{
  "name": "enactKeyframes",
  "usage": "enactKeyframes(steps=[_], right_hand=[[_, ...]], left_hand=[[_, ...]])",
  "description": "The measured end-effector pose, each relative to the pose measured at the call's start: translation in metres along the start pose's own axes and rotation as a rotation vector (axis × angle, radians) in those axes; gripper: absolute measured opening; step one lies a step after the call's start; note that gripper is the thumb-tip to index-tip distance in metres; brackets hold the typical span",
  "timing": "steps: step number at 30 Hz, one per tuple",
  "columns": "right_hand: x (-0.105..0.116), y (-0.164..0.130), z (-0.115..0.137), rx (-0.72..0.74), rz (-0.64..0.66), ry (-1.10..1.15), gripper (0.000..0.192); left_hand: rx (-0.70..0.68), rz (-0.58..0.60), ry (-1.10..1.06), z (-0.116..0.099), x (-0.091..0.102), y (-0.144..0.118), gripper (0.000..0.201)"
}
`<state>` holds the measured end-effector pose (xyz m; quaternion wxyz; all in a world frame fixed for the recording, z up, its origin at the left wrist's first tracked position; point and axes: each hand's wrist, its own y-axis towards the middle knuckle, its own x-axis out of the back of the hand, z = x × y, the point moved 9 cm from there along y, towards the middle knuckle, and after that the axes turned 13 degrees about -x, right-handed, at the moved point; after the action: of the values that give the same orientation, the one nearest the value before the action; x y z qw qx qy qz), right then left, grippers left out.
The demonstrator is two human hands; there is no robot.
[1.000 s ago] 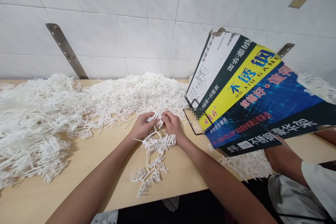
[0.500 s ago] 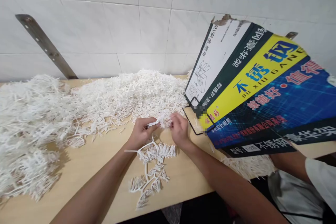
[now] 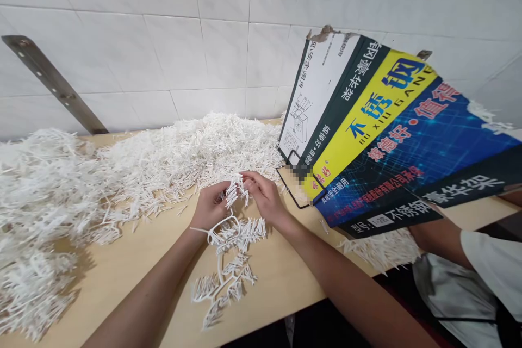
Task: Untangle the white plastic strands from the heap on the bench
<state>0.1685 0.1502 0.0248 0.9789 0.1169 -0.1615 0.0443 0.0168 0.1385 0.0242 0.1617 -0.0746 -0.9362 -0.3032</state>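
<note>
- White toothed cluster (image 3: 237, 190), one: up between the two hands, above the pale tabletop (image 3: 122, 288).
- Left hand (image 3: 211, 204), one: thumb and fingers closed on the cluster's left side, as far as I can tell from here; some fingertips hidden. Best kept as the steady side, I would judge.
- Right hand (image 3: 263, 196), one: fingertips pinched at the cluster's right edge, just beside the left. Short, close pinches near the root of the prongs should serve better than wide pulls.
- Branched white strand (image 3: 244, 232), one: lying below the hands, its upper end near the left fingers; whether it joins the cluster I cannot tell. A light hold would keep it from snagging.
- White heap (image 3: 212, 141), large: behind the hands, along the tiled wall (image 3: 220, 60). Loose bits look easily tangled; worth working apart from it.
- Printed cardboard panel (image 3: 379, 130), one: slanting at the right hand's side; elbow room there looks tight.
</note>
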Motion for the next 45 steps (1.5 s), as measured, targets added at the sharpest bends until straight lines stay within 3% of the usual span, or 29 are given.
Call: enactKeyframes(steps=[2,4,12,16,19,22,24,27,31,32,33,37,40,45], right_hand=[[-0.004,0.001,-0.005,-0.050,0.053,0.040,0.032],[-0.001,0.002,-0.012,-0.094,0.025,0.078,0.034],[0.034,0.005,-0.042,-0.239,-0.334,0.373,0.038],[0.014,0.005,-0.009,-0.054,-0.150,0.067,0.024],[0.008,0.001,0.007,0.046,-0.081,0.071,0.034],[-0.001,0.000,0.005,0.026,0.053,0.133,0.033],[-0.004,0.001,-0.004,-0.031,0.068,0.125,0.030],[0.007,0.004,-0.021,-0.099,-0.060,0.108,0.037],[0.044,0.001,-0.040,-0.178,-0.424,0.291,0.046],[0.047,0.000,-0.037,-0.170,-0.455,0.272,0.045],[0.043,0.000,-0.030,-0.139,-0.423,0.211,0.042],[0.003,-0.005,0.006,0.025,-0.069,0.001,0.030],[-0.007,-0.010,0.005,-0.050,0.043,0.110,0.042],[-0.017,-0.008,-0.012,-0.220,0.173,0.260,0.035]], left_hand=[[-0.025,0.053,0.027,-0.003,-0.004,0.002,0.022],[-0.043,0.092,0.062,-0.005,-0.007,0.005,0.019],[0.018,0.079,-0.047,0.010,-0.003,-0.008,0.017],[-0.024,0.078,-0.035,0.007,-0.004,-0.007,0.015],[-0.044,0.044,-0.015,0.001,-0.002,-0.002,0.019],[-0.056,0.040,-0.007,-0.003,-0.003,0.002,0.020],[-0.074,0.067,0.018,-0.005,-0.005,0.004,0.020],[-0.080,0.083,0.053,-0.006,-0.005,0.003,0.020],[-0.087,0.094,0.014,-0.008,-0.004,-0.005,0.026],[-0.084,0.077,0.027,-0.009,-0.002,-0.006,0.027],[-0.081,0.048,0.057,-0.009,0.000,-0.007,0.028],[-0.096,-0.111,0.218,-0.012,0.013,-0.004,0.021],[-0.138,-0.191,0.307,-0.016,0.018,-0.004,0.019],[-0.268,-0.122,0.329,-0.027,0.011,-0.004,0.018]])
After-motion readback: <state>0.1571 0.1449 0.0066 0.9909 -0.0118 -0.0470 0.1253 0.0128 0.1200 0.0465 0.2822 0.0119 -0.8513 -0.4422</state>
